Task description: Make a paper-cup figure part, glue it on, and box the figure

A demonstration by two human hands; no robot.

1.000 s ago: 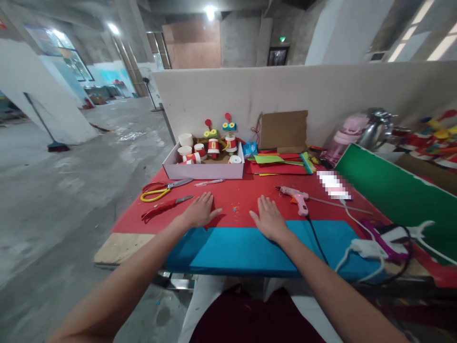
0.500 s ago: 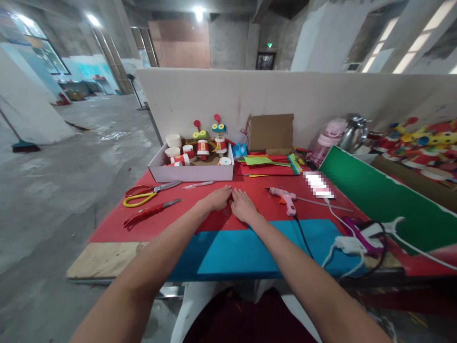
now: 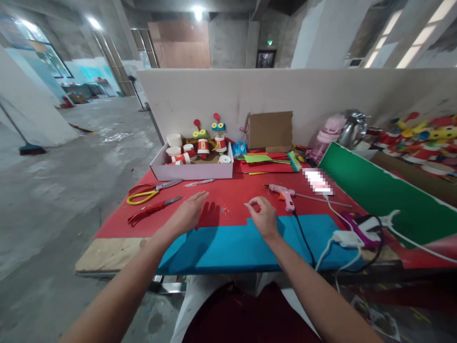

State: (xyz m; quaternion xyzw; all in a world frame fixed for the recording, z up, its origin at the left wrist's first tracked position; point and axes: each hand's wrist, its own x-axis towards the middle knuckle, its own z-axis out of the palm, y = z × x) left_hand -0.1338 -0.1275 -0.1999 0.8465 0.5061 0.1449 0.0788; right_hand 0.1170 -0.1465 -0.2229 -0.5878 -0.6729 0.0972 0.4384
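My left hand (image 3: 190, 212) hovers over the red table covering (image 3: 228, 190) with its fingers stretched out and nothing in it. A small heap of colourful scraps (image 3: 224, 210) lies between my two hands. To the right of the heap, my right hand (image 3: 263, 215) is curled, thumb and fingertips brought together; whatever they may pinch is too small to make out. A pink glue gun (image 3: 285, 196) rests just beyond my right hand. Red-handled craft knife or cutter (image 3: 153, 209) and scissors with red and yellow handles (image 3: 150, 193) lie left of my left hand.
At the back stands a white box (image 3: 193, 172) holding paper cups and cup figures. Coloured paper sheets (image 3: 267, 166) lie beside it. A blue sheet (image 3: 228, 247) covers the front edge. On the right are a power strip (image 3: 360, 233), cables and a green-sided box (image 3: 378, 195).
My hands, side by side flat on the table before, have moved apart, left and right. The scraps between them have come into view. My right fingers have curled together.
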